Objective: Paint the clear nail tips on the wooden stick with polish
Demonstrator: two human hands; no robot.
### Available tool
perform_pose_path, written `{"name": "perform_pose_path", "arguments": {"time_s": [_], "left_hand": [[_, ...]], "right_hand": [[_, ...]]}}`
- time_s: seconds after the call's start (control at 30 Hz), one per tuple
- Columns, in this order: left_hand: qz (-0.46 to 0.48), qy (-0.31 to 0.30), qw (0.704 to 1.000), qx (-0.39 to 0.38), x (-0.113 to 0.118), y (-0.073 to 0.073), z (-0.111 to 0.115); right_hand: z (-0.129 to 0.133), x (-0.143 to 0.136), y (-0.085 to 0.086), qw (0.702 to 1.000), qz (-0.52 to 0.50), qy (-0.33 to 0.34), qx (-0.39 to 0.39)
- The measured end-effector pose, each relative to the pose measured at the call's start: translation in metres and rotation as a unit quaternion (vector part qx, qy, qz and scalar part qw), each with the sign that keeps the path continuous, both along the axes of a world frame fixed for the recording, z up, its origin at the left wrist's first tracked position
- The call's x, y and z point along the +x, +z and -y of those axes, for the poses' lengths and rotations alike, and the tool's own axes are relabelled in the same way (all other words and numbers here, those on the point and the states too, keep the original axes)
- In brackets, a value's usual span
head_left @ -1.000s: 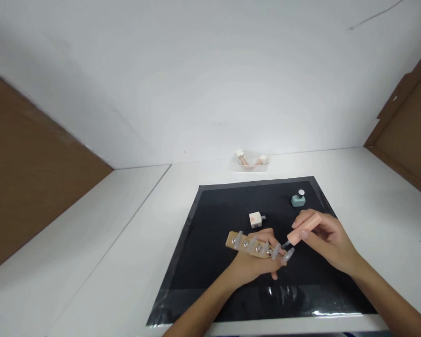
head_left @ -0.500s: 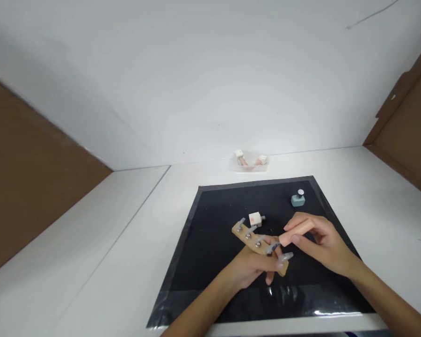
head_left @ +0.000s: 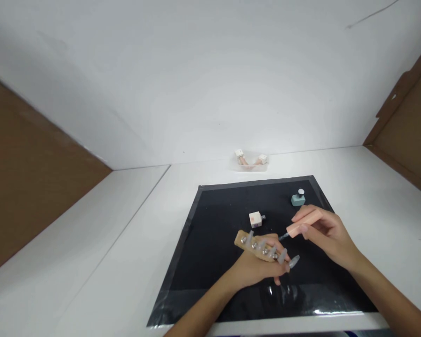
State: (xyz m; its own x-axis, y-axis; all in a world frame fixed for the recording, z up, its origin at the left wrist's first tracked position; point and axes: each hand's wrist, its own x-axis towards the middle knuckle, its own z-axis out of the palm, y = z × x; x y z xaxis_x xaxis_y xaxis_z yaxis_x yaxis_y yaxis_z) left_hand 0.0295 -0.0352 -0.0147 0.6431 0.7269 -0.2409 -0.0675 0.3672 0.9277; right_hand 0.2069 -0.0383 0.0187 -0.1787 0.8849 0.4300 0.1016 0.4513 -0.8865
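Note:
My left hand (head_left: 256, 269) grips a wooden strip (head_left: 246, 245) that carries several clear nail tips on round metal studs. The strip is tilted, its right end between my thumb and fingers. Right of it, my right hand (head_left: 331, 238) pinches a peach-coloured brush handle (head_left: 304, 223). The dark brush (head_left: 283, 236) points down and left, close to the fingers of my left hand; whether it touches anything I cannot tell. Beyond the strip lies a small white bottle (head_left: 255, 219) on its side, its neck uncapped.
A black mat (head_left: 210, 234) covers the middle of the white table (head_left: 126, 224). A teal bottle-shaped holder (head_left: 298, 200) with a round silvery top stands at the mat's back right. Behind the mat, a clear tray (head_left: 250, 168) holds two white-and-peach bottles. Brown panels flank both sides.
The wooden strip has turned in my left hand, so the nail tips point differently. My right hand has drawn the brush right and slightly up, off the nail tips.

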Motion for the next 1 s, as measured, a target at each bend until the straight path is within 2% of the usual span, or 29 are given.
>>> {"name": "perform_pose_path", "arguments": {"time_s": [0.17, 0.4, 0.67, 0.8, 1.0], "left_hand": [[-0.108, 0.009, 0.988, 0.112, 0.0018, 0.0025, 0.002], [-0.153, 0.029, 0.97, 0.186, 0.0018, 0.0053, 0.0014], [-0.174, 0.025, 0.962, 0.211, 0.0022, 0.0028, 0.0001], [-0.136, 0.024, 0.973, 0.187, 0.0004, -0.0028, 0.0014], [-0.04, 0.021, 0.998, 0.047, -0.0021, 0.0007, 0.0025]], "right_hand": [[0.0021, -0.003, 0.0043, 0.997, 0.006, 0.079, -0.01], [0.0035, -0.0056, 0.0016, 0.99, 0.011, 0.133, -0.045], [0.0016, -0.0033, 0.0001, 0.992, 0.051, 0.087, -0.073], [-0.0007, -0.0002, 0.0, 0.993, 0.062, 0.062, -0.079], [-0.0031, 0.0031, -0.001, 0.998, 0.03, 0.017, -0.043]]}}
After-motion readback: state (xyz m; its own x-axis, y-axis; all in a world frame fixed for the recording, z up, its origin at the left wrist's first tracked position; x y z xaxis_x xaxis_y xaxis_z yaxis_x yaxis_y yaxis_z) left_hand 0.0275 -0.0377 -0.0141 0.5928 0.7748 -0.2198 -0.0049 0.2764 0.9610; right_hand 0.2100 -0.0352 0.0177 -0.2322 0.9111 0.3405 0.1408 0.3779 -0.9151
